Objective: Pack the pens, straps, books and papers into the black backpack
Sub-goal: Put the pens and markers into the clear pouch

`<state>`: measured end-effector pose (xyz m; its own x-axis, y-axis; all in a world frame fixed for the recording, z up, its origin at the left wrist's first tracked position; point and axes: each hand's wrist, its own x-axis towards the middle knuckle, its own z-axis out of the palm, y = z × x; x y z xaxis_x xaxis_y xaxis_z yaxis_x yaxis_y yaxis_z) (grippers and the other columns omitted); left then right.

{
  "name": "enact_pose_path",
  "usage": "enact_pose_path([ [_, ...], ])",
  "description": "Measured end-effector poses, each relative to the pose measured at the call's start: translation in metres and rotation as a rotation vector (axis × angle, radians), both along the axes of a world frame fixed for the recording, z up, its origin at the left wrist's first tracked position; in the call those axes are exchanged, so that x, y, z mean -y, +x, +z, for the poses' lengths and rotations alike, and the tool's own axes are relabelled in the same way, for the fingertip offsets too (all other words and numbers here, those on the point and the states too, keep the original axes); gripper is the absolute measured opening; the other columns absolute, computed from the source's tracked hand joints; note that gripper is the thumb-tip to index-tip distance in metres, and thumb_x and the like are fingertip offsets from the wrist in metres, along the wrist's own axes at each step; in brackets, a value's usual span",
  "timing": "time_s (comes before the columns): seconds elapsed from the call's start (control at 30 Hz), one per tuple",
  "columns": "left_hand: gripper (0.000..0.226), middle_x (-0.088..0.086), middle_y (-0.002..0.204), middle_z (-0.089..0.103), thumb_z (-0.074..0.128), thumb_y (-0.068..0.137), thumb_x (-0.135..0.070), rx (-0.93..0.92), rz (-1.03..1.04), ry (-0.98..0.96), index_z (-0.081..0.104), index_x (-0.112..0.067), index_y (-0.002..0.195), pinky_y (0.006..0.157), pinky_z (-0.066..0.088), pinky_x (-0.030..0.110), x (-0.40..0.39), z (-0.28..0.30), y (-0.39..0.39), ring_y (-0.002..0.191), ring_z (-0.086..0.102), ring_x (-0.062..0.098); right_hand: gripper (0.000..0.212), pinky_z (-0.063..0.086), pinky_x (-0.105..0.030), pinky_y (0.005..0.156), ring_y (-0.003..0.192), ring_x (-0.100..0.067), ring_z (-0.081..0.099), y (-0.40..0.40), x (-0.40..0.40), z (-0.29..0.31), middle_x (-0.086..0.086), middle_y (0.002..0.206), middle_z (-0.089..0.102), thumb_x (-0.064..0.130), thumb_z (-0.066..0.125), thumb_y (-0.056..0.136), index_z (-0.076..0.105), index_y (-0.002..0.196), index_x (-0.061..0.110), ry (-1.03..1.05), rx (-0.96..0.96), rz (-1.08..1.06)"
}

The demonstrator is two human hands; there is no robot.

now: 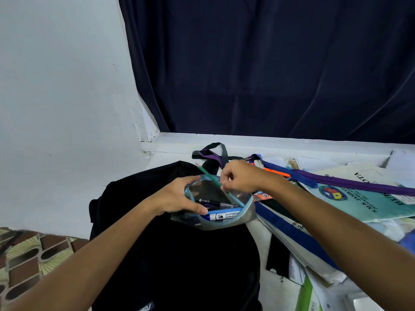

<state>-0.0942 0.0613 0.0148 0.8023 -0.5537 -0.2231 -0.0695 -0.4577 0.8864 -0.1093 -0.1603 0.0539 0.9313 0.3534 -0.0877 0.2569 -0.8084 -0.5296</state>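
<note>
My right hand has its fingers curled tight, pinching a thin green pen near its lower end; the pen slants up and away to the left, tip end going into the mouth of a clear pouch with light blue zip edging. My left hand grips the pouch's left rim, thumb along the near edge, fingers wrapped over the far edge, holding the mouth open. Inside the pouch, just below my right fingers: a dark pen lying flat, and nearer me a blue whiteboard marker with a white label. Under both hands lies the black backpack, on a white counter; can't tell if it's zipped or open. Right of my right fingers: an orange highlighter, a purple strap, a blue strap, a teal book with a round crest, and loose papers spread behind and beside it. Beyond my right fingers, a black-and-purple strap loop rests against the white sill. Dark navy curtain behind all.
</note>
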Motion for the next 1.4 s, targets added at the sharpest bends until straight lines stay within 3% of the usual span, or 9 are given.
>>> enact_pose_path([
  [0.1, 0.068, -0.005, 0.107, 0.072, 0.089, 0.063, -0.004, 0.003, 0.005, -0.002, 0.056, -0.028, 0.117, 0.091, 0.053, 0.023, 0.002, 0.002, -0.001, 0.102, 0.068, 0.009, 0.012, 0.05, -0.032, 0.071, 0.086, -0.017, 0.061, -0.002, -0.005, -0.006, -0.005, 0.089, 0.067, 0.009, 0.062, 0.083, 0.069, 0.074, 0.005, -0.263, 0.044, 0.035],
  [0.2, 0.061, -0.005, 0.099, 0.073, 0.087, 0.064, 0.0, 0.017, -0.008, -0.023, 0.057, -0.032, 0.107, 0.084, 0.054, 0.019, 0.002, 0.002, -0.002, 0.095, 0.07, 0.008, 0.009, 0.039, -0.031, 0.077, 0.101, -0.019, 0.042, -0.007, -0.01, -0.006, -0.002, 0.1, 0.049, 0.015, 0.064, 0.084, 0.065, 0.075, 0.013, -0.427, 0.17, 0.045],
  [0.33, 0.078, -0.004, 0.11, 0.067, 0.089, 0.063, -0.004, 0.019, 0.016, -0.024, 0.048, -0.025, 0.126, 0.087, 0.054, 0.02, 0.001, 0.001, -0.002, 0.098, 0.069, 0.008, 0.02, 0.041, -0.034, 0.086, 0.108, -0.023, 0.037, -0.011, -0.016, -0.008, -0.003, 0.109, 0.044, 0.016, 0.062, 0.084, 0.054, 0.066, 0.02, -0.516, 0.251, 0.056],
  [0.47, 0.075, -0.007, 0.11, 0.065, 0.087, 0.064, 0.0, 0.031, 0.007, -0.033, 0.048, -0.027, 0.122, 0.079, 0.052, 0.015, 0.001, 0.003, -0.003, 0.093, 0.068, 0.0, 0.014, 0.038, -0.043, 0.101, 0.12, -0.025, 0.033, -0.011, -0.015, -0.015, -0.006, 0.13, 0.044, 0.016, 0.06, 0.084, 0.063, 0.071, 0.019, -0.515, 0.212, 0.06],
  [0.63, 0.098, -0.012, 0.125, 0.059, 0.093, 0.058, -0.011, 0.095, 0.008, 0.017, 0.044, -0.017, 0.142, 0.103, 0.048, 0.028, 0.001, 0.002, -0.003, 0.115, 0.06, 0.006, 0.009, 0.03, -0.045, 0.108, 0.134, -0.025, 0.027, -0.012, -0.012, -0.02, -0.004, 0.147, 0.035, 0.025, 0.067, 0.084, 0.068, 0.078, 0.019, -0.44, 0.161, 0.095],
  [0.8, 0.066, -0.033, 0.092, 0.069, 0.083, 0.067, 0.006, 0.1, -0.025, -0.021, 0.054, -0.039, 0.104, 0.076, 0.051, 0.011, 0.002, 0.001, -0.006, 0.09, 0.066, -0.01, 0.015, 0.051, -0.033, 0.086, 0.092, -0.017, 0.062, 0.011, 0.024, -0.012, -0.003, 0.104, 0.066, 0.005, 0.062, 0.088, 0.073, 0.095, 0.013, 0.235, 0.276, -0.217],
  [1.03, 0.065, -0.033, 0.1, 0.068, 0.086, 0.067, -0.005, 0.164, -0.025, -0.017, 0.054, -0.046, 0.107, 0.083, 0.05, 0.013, 0.003, 0.003, -0.01, 0.1, 0.066, -0.004, 0.013, 0.043, -0.027, 0.061, 0.089, -0.021, 0.063, 0.015, 0.095, -0.074, -0.004, 0.098, 0.067, 0.007, 0.061, 0.084, 0.069, 0.086, 0.018, -0.329, -0.004, -0.313],
  [1.27, 0.062, -0.029, 0.099, 0.07, 0.087, 0.067, -0.008, 0.168, -0.04, 0.019, 0.055, -0.045, 0.106, 0.082, 0.05, 0.013, 0.007, 0.002, -0.006, 0.096, 0.067, -0.004, 0.027, 0.039, -0.029, 0.069, 0.098, -0.022, 0.059, 0.008, 0.102, -0.098, -0.003, 0.105, 0.063, 0.013, 0.072, 0.079, 0.068, 0.105, 0.019, -0.434, 0.117, -0.224],
  [1.4, 0.062, -0.034, 0.095, 0.069, 0.087, 0.068, -0.009, 0.16, -0.047, 0.021, 0.054, -0.047, 0.104, 0.08, 0.049, 0.011, 0.008, 0.003, -0.005, 0.094, 0.066, -0.008, 0.004, 0.044, -0.032, 0.068, 0.087, -0.024, 0.06, 0.013, 0.104, -0.098, -0.005, 0.097, 0.063, 0.013, 0.068, 0.084, 0.064, 0.085, 0.016, -0.376, 0.026, -0.229],
])
